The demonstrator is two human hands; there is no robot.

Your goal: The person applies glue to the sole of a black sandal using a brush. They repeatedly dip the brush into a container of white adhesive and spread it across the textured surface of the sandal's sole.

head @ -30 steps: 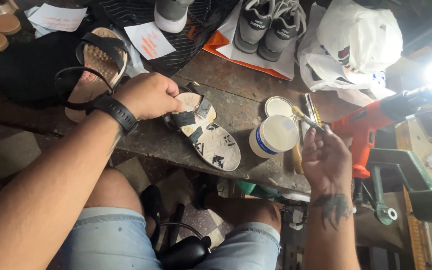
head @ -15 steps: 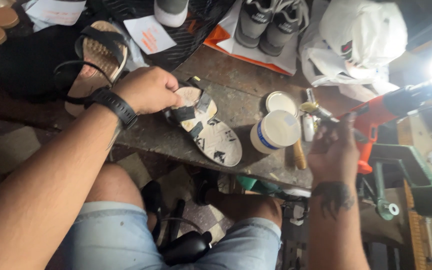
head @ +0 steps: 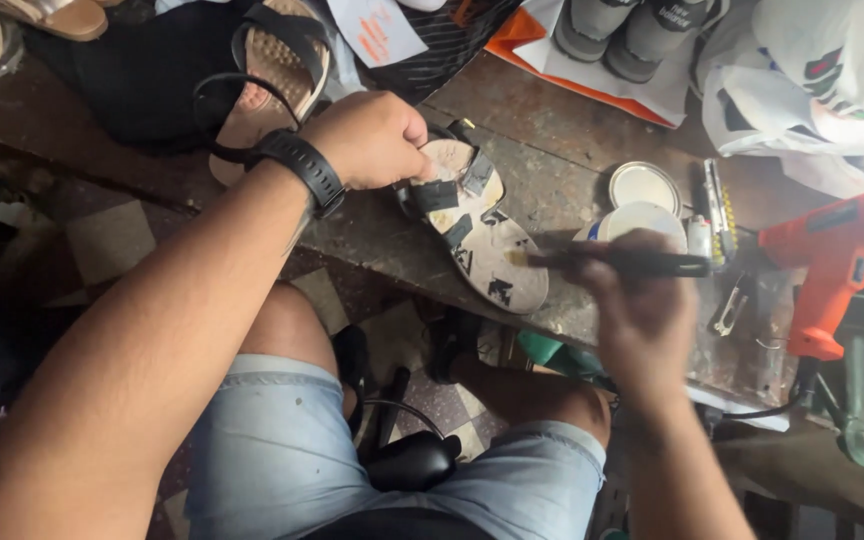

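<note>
We see a sandal (head: 477, 235) lying sole-up on the worn surface (head: 562, 150), its pale grey underside scuffed and patched with dark marks; black straps cross its heel end, which our left hand (head: 372, 138) grips; its toe end points toward the surface's near edge. We hold a thin dark brush (head: 617, 262) in our right hand (head: 642, 310), nearly level; its yellowish tip touches the sole near the toe, on the sandal's right side; the brush is motion-blurred.
</note>
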